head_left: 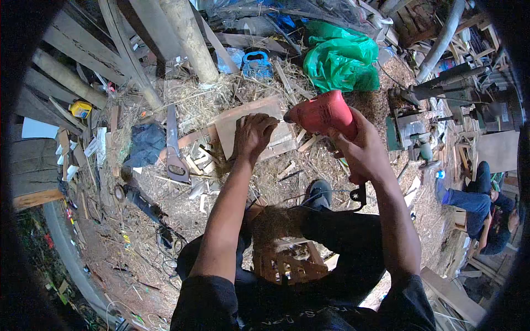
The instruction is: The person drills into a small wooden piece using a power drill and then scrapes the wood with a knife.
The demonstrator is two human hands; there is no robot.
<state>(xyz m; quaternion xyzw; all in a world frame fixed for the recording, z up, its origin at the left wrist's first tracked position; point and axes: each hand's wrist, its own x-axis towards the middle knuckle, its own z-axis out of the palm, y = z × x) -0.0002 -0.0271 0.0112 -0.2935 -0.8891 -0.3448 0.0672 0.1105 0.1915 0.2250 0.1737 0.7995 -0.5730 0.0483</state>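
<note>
My right hand point(361, 149) is wrapped around the handle of a red power drill point(326, 113). The drill lies nearly level, its nose pointing left. Close to the drill's tip, the fingers of my left hand point(255, 132) are pressed together. Whatever they pinch, if anything, is too small to make out. Beneath both hands a flat wooden board point(281, 144) rests low over the littered ground. A dark cord runs from below the drill's handle toward my legs.
Left of the board lie a handsaw point(174, 146) and a black plastic sheet point(146, 144). An angle grinder point(138, 201) is lower left. Beyond the board are a green plastic bag point(342, 58) and a blue case point(257, 65). Another person point(477, 212) sits at right.
</note>
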